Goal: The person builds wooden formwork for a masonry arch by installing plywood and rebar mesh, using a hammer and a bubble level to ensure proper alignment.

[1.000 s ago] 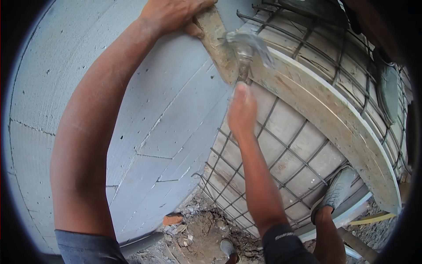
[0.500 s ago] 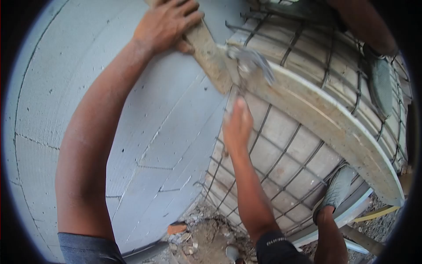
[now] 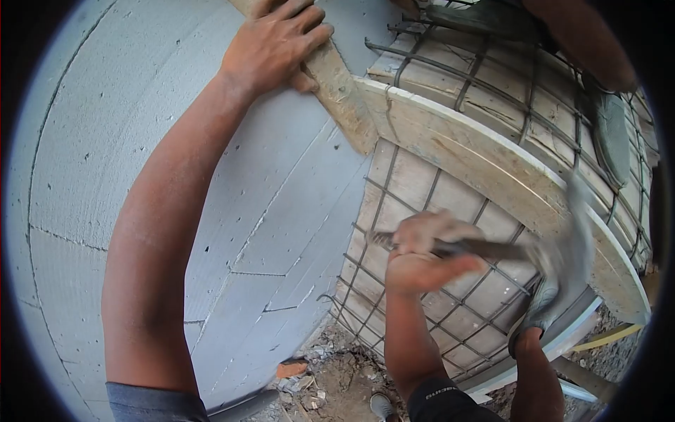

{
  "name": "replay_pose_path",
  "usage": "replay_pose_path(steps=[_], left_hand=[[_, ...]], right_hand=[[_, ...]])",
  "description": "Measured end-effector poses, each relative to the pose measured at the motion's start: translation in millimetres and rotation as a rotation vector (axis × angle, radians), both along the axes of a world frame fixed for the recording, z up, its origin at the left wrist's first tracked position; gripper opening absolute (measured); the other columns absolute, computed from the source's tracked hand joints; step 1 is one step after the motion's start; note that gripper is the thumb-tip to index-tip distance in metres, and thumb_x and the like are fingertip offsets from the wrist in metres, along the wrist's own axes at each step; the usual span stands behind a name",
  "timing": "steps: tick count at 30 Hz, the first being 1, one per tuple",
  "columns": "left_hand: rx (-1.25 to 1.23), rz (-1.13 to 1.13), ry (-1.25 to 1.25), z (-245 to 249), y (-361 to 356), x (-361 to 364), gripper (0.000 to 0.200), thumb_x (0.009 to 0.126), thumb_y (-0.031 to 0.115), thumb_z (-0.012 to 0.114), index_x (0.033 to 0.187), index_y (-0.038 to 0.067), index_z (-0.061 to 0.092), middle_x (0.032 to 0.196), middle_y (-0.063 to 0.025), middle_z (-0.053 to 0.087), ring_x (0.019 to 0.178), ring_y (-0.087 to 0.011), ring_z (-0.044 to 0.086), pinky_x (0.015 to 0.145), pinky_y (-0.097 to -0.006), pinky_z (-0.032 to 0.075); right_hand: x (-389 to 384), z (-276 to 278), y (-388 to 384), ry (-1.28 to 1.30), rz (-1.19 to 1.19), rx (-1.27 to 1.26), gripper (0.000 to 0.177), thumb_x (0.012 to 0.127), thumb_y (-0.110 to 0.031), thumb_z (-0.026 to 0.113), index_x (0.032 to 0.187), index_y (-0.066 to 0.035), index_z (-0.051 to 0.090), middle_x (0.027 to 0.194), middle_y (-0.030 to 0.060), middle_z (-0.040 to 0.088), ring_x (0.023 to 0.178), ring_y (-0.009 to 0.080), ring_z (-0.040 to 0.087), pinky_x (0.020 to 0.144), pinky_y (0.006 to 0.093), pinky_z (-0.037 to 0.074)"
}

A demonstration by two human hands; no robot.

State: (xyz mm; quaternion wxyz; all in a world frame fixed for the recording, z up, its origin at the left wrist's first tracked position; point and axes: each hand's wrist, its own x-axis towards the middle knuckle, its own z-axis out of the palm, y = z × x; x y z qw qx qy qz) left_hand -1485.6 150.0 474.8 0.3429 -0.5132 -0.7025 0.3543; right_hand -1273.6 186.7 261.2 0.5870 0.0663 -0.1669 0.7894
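Observation:
My left hand (image 3: 273, 43) is raised high and grips a rough wooden plank (image 3: 339, 86) against the grey block wall (image 3: 211, 176). This plank meets a second, longer wooden board (image 3: 492, 169) that runs down to the right over the steel rebar mesh (image 3: 422, 232). My right hand (image 3: 425, 253) is lower, in front of the mesh, and grips the handle of a hammer (image 3: 562, 246). The hammer's head is blurred and points to the right, away from the joint of the two boards.
Wooden formwork panels lie behind the mesh. My grey shoe (image 3: 545, 302) rests on the lower edge of the formwork. Below lie dirt and rubble with an orange brick piece (image 3: 290, 368). Another person's arm (image 3: 583, 42) shows at the top right.
My right hand swung the hammer down and to the right, away from the joint of the boards where its head was. My left hand stays on the plank.

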Motion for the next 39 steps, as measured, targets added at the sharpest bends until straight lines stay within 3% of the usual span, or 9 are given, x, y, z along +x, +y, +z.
replay_pose_path(steps=[6, 14, 17, 21, 24, 27, 30, 34, 39], left_hand=[[0.073, -0.037, 0.186, -14.7, -8.7, -14.1, 0.093, 0.052, 0.054, 0.085, 0.135, 0.030, 0.051, 0.136, 0.0025, 0.052, 0.137, -0.0174, 0.041, 0.121, -0.0430, 0.024], [0.095, -0.026, 0.061, -11.5, -8.9, -11.3, 0.088, 0.052, 0.051, 0.086, 0.130, 0.027, 0.054, 0.132, 0.0026, 0.055, 0.135, -0.0177, 0.042, 0.119, -0.0432, 0.026], [0.089, -0.013, 0.032, -12.0, -6.2, -5.5, 0.088, 0.052, 0.050, 0.086, 0.131, 0.027, 0.054, 0.132, 0.0025, 0.054, 0.135, -0.0177, 0.042, 0.118, -0.0435, 0.026], [0.087, -0.042, 0.038, -8.8, -6.9, -12.7, 0.085, 0.054, 0.048, 0.085, 0.129, 0.025, 0.053, 0.133, 0.0021, 0.053, 0.135, -0.0197, 0.043, 0.116, -0.0441, 0.028], [0.091, -0.027, 0.027, -13.2, -9.2, -9.0, 0.084, 0.055, 0.048, 0.085, 0.129, 0.024, 0.053, 0.132, 0.0015, 0.053, 0.134, -0.0202, 0.043, 0.115, -0.0443, 0.029], [0.091, -0.030, 0.005, -4.8, -5.8, -6.9, 0.084, 0.055, 0.047, 0.085, 0.129, 0.023, 0.052, 0.131, 0.0011, 0.053, 0.133, -0.0199, 0.043, 0.115, -0.0441, 0.029], [0.120, -0.063, -0.076, -3.9, -6.7, -4.1, 0.084, 0.055, 0.044, 0.085, 0.129, 0.022, 0.052, 0.132, -0.0001, 0.053, 0.133, -0.0198, 0.043, 0.114, -0.0434, 0.030], [0.129, -0.048, -0.135, -6.4, -6.2, -2.4, 0.082, 0.055, 0.039, 0.085, 0.127, 0.018, 0.052, 0.134, -0.0020, 0.052, 0.134, -0.0211, 0.042, 0.114, -0.0430, 0.029], [0.147, -0.072, -0.136, -6.9, -6.3, -5.2, 0.081, 0.056, 0.038, 0.085, 0.127, 0.016, 0.052, 0.137, -0.0029, 0.051, 0.136, -0.0218, 0.040, 0.115, -0.0431, 0.029]], right_hand=[[-63.7, -28.7, -21.4, -0.984, -0.155, 0.560, 0.039, 0.102, -0.038, 0.047, 0.089, -0.002, 0.052, 0.075, 0.0107, 0.057, 0.060, 0.0218, 0.054, 0.062, 0.0378, 0.048], [-52.0, -29.4, -18.3, -0.460, -0.026, 0.118, 0.050, 0.103, -0.053, 0.038, 0.081, -0.009, 0.046, 0.068, -0.0003, 0.044, 0.054, 0.0136, 0.043, 0.049, 0.0271, 0.037], [-78.2, -27.1, -10.5, -1.077, 0.135, 0.460, 0.045, 0.105, -0.042, 0.043, 0.080, -0.005, 0.047, 0.067, 0.0018, 0.047, 0.058, 0.0125, 0.046, 0.052, 0.0314, 0.041], [-61.1, -47.0, -19.8, -0.447, 0.180, 0.048, 0.045, 0.105, -0.043, 0.042, 0.089, -0.002, 0.052, 0.066, 0.0057, 0.052, 0.061, 0.0236, 0.055, 0.057, 0.0377, 0.045], [-82.3, -42.9, -14.2, -0.979, -0.861, 0.545, 0.054, 0.103, -0.054, 0.037, 0.086, -0.005, 0.053, 0.062, 0.0048, 0.046, 0.056, 0.0188, 0.048, 0.055, 0.0346, 0.042], [-72.2, -25.9, -1.1, -1.102, 0.430, 0.350, 0.055, 0.103, -0.054, 0.037, 0.083, -0.004, 0.050, 0.063, 0.0043, 0.046, 0.062, 0.0155, 0.046, 0.059, 0.0364, 0.039], [-12.1, -25.9, 8.9, -1.178, 0.435, 0.534, 0.053, 0.104, -0.047, 0.037, 0.091, 0.001, 0.055, 0.074, 0.0224, 0.055, 0.070, 0.0374, 0.054, 0.072, 0.0452, 0.044], [77.1, -8.5, 80.5, -1.322, 0.732, 0.772, 0.056, 0.103, -0.051, 0.038, 0.094, 0.001, 0.058, 0.079, 0.0224, 0.061, 0.075, 0.0402, 0.058, 0.075, 0.0457, 0.046], [198.8, 114.9, 206.0, -1.790, 0.820, 1.891, 0.054, 0.097, -0.053, 0.049, 0.112, -0.002, 0.061, 0.090, 0.0238, 0.069, 0.091, 0.0417, 0.067, 0.085, 0.0514, 0.051]])
